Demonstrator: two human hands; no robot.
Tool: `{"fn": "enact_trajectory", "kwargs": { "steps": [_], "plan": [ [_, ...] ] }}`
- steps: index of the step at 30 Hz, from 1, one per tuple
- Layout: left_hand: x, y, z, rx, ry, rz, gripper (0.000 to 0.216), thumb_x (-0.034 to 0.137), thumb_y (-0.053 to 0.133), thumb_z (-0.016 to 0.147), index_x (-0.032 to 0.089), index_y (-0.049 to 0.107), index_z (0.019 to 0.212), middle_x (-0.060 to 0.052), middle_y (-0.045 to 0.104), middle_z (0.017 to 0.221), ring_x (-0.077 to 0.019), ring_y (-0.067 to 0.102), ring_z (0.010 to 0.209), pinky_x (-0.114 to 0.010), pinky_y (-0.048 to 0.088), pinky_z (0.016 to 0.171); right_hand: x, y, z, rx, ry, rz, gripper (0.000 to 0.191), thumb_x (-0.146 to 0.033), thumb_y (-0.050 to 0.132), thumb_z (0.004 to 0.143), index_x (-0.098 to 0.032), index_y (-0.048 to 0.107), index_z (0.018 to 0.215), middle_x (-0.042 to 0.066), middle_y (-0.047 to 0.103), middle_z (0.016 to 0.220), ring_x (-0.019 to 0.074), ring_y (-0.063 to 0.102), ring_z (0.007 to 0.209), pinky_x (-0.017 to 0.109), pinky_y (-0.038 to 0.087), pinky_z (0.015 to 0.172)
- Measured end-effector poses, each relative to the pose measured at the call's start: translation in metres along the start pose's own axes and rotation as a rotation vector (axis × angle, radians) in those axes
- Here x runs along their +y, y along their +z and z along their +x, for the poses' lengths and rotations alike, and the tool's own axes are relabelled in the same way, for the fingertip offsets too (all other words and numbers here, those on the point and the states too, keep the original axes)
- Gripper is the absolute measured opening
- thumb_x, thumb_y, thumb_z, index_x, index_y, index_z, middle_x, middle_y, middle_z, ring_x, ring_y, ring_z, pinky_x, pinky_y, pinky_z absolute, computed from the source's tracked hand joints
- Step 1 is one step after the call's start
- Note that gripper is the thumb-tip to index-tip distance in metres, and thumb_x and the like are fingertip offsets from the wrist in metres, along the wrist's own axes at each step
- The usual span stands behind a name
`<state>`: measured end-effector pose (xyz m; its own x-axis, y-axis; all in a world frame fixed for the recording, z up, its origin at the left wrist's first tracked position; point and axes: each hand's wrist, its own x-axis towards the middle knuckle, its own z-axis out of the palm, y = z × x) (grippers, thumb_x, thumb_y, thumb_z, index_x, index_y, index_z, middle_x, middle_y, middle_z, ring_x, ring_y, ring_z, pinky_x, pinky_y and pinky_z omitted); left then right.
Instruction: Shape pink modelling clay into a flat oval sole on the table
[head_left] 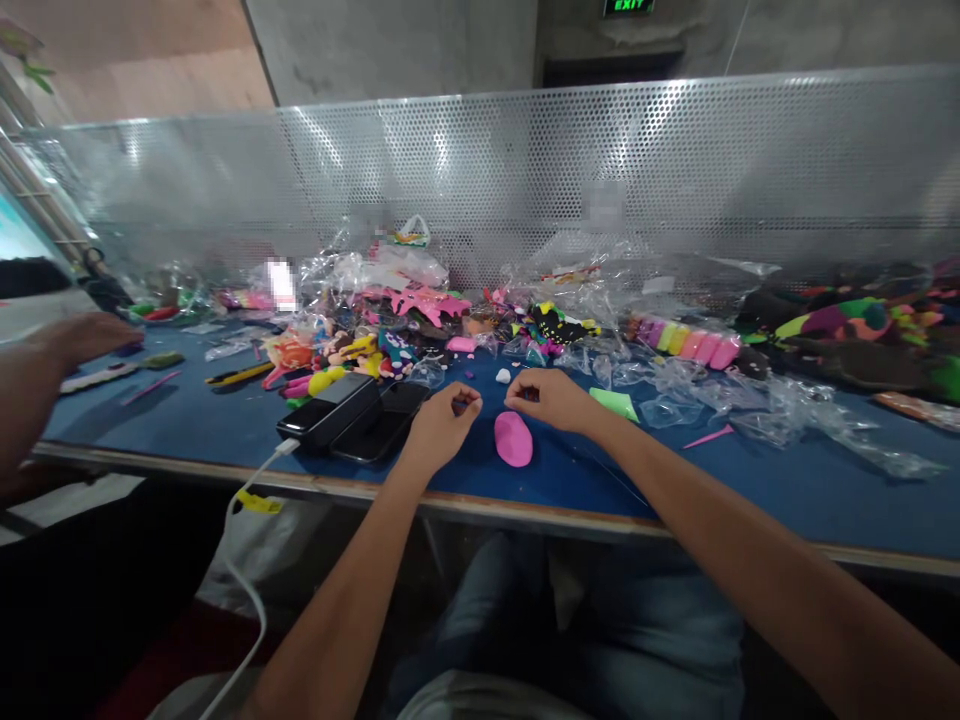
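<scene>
My left hand (444, 422) and my right hand (546, 398) hover over the blue table (750, 480), a short gap between them. Both are closed in a pinch, each on a tiny dark bit that I cannot make out. A pink oval lump of clay (513, 439) lies on the table just below and between the hands, touching neither. A small white clay piece (502, 376) sits a little beyond them.
Two black phones (352, 422) lie left of my left hand, one with a white cable (247, 590). Coloured clay figures (352, 355), clay sticks (682, 340) and crumpled plastic wrap (750, 395) crowd the back. A green piece (615, 403) lies by my right hand. Another person's hand (75, 340) reaches in at left.
</scene>
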<state>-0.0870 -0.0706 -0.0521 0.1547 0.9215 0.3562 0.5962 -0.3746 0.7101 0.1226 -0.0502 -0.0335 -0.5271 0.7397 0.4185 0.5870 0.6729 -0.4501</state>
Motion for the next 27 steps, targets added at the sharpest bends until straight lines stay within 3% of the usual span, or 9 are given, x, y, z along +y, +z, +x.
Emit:
{"fn": "enact_trajectory", "kwargs": {
  "steps": [8, 12, 16, 19, 22, 27],
  "plan": [
    [0.003, -0.002, -0.002, -0.032, 0.017, 0.018, 0.014, 0.029, 0.053, 0.086, 0.021, 0.064, 0.086, 0.000, 0.070, 0.090, -0.0160, 0.063, 0.083, -0.028, 0.046, 0.082, 0.001, 0.001, -0.001, -0.076, -0.011, -0.033, 0.008, -0.017, 0.061, 0.082, -0.015, 0.067, 0.078, 0.003, 0.063, 0.077, 0.0119, 0.053, 0.067, 0.024, 0.038, 0.066],
    [0.008, 0.000, -0.005, -0.077, 0.082, 0.033, 0.019, 0.032, 0.054, 0.087, 0.020, 0.064, 0.096, -0.003, 0.069, 0.097, -0.0175, 0.062, 0.089, -0.029, 0.046, 0.083, 0.000, 0.002, -0.001, -0.087, 0.020, -0.030, 0.007, -0.017, 0.060, 0.082, -0.015, 0.065, 0.077, 0.002, 0.063, 0.075, 0.0118, 0.053, 0.065, 0.024, 0.038, 0.064],
    [0.012, 0.004, -0.008, -0.165, 0.197, 0.248, 0.030, 0.039, 0.061, 0.083, 0.024, 0.065, 0.110, -0.003, 0.065, 0.112, -0.0245, 0.056, 0.106, -0.038, 0.042, 0.094, -0.001, 0.001, -0.001, -0.084, 0.019, -0.020, 0.008, -0.016, 0.058, 0.082, -0.016, 0.063, 0.075, 0.002, 0.062, 0.074, 0.0122, 0.052, 0.065, 0.024, 0.038, 0.065],
    [0.012, 0.005, -0.008, -0.217, 0.204, 0.357, 0.031, 0.042, 0.061, 0.083, 0.028, 0.067, 0.109, -0.002, 0.064, 0.117, -0.0279, 0.053, 0.110, -0.043, 0.040, 0.096, -0.004, -0.004, -0.002, 0.022, 0.010, -0.021, 0.010, -0.020, 0.056, 0.084, -0.017, 0.061, 0.077, 0.003, 0.062, 0.077, 0.0132, 0.052, 0.067, 0.025, 0.038, 0.065],
    [0.007, 0.005, -0.006, -0.203, 0.186, 0.278, 0.029, 0.036, 0.054, 0.088, 0.026, 0.066, 0.112, -0.003, 0.065, 0.115, -0.0253, 0.055, 0.107, -0.040, 0.041, 0.096, -0.007, -0.009, -0.004, 0.065, -0.017, -0.017, 0.009, -0.021, 0.057, 0.083, -0.017, 0.061, 0.077, 0.003, 0.062, 0.077, 0.0136, 0.052, 0.069, 0.026, 0.039, 0.066],
    [-0.004, 0.005, -0.001, -0.086, 0.115, 0.030, 0.028, 0.014, 0.045, 0.088, 0.020, 0.063, 0.108, -0.003, 0.067, 0.109, -0.0191, 0.058, 0.101, -0.033, 0.043, 0.093, -0.009, -0.007, -0.008, -0.036, -0.037, -0.015, 0.009, -0.019, 0.058, 0.082, -0.018, 0.062, 0.075, 0.002, 0.062, 0.075, 0.0137, 0.053, 0.069, 0.027, 0.040, 0.067]
  ]
}}
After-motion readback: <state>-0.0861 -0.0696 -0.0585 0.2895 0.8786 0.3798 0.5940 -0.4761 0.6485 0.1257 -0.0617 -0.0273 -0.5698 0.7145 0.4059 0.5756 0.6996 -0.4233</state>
